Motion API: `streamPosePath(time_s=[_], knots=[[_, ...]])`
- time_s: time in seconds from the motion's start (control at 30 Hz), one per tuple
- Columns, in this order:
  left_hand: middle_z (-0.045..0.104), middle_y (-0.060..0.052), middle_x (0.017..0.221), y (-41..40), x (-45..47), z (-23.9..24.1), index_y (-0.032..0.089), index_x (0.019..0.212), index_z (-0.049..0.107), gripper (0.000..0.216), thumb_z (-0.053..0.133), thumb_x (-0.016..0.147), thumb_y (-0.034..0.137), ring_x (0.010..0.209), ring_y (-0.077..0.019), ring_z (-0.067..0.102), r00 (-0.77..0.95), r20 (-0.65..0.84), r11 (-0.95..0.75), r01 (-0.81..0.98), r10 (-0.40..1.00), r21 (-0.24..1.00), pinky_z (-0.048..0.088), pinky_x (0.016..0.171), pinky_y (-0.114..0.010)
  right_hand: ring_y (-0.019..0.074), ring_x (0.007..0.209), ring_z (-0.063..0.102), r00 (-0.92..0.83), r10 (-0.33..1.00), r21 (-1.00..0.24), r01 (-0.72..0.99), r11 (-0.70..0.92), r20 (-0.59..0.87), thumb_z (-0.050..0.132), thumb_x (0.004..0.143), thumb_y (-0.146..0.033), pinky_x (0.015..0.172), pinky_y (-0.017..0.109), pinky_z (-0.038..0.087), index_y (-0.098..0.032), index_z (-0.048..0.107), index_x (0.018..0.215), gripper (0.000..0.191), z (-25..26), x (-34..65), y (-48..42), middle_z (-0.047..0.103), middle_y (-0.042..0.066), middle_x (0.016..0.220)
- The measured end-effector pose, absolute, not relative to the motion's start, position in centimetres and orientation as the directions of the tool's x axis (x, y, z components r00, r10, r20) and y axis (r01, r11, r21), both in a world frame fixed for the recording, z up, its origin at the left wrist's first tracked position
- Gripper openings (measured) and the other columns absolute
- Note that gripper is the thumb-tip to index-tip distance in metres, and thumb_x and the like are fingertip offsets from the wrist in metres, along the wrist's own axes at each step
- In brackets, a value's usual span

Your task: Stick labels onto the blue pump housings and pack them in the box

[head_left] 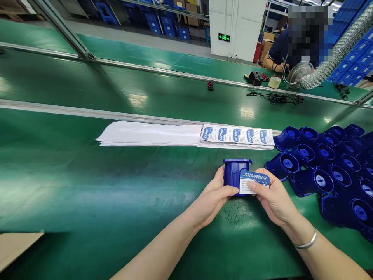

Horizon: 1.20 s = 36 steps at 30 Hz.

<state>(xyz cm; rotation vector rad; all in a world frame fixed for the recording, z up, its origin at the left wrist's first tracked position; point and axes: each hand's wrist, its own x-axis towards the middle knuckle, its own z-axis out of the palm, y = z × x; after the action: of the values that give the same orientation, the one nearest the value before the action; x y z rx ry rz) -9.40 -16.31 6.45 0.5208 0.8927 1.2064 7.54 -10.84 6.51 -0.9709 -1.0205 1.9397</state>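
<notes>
Blue cup's setting: a wide green worktop (116, 202), with the held cup (232, 175) raised in front of the person, right of centre.
Other blue cups (339, 175): grouped at the right with their round ends in view, probably placed there so each is within the right hand's reach.
Blank white sheets (151, 134): a long, flat pile along the far strip, perhaps set there to leave working room on the near side.
Printed sheets (237, 135): at the right end of the blank pile, just left of the far cups; the printed side is up, likely for easy picking.
Left hand (215, 196): gripping the held cup from the left, thumb across its near face, which seems to steady it against a push.
Right hand (275, 198): pinching the label at its right part, thumb in front, likely to guide it without covering its heading.
Held cup's pose: wide rim to the far side, near face towards the person.
Label (255, 177): over the right of that face, heading readable; whether it is stuck down, I cannot tell.
</notes>
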Motion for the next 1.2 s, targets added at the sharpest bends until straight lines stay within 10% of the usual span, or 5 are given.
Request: streamPosePath(time_s=[1.2], knots=[[0.057,-0.008,0.144,-16.25,-9.52,5.83,0.024,0.141,0.046,0.07,0.073,0.077,0.017,0.138,-0.0324,0.046,0.085,-0.29,0.286,-0.566,0.953,0.773,0.038,0.113,-0.045,0.007,0.065,0.05,-0.472,0.833,-0.846,-0.282,-0.453,-0.289,0.09,0.069,-0.027,0.063,0.019,0.038,-0.018,0.062,0.077,0.031,6.34,7.49,-10.69,0.059,-0.006,0.068]])
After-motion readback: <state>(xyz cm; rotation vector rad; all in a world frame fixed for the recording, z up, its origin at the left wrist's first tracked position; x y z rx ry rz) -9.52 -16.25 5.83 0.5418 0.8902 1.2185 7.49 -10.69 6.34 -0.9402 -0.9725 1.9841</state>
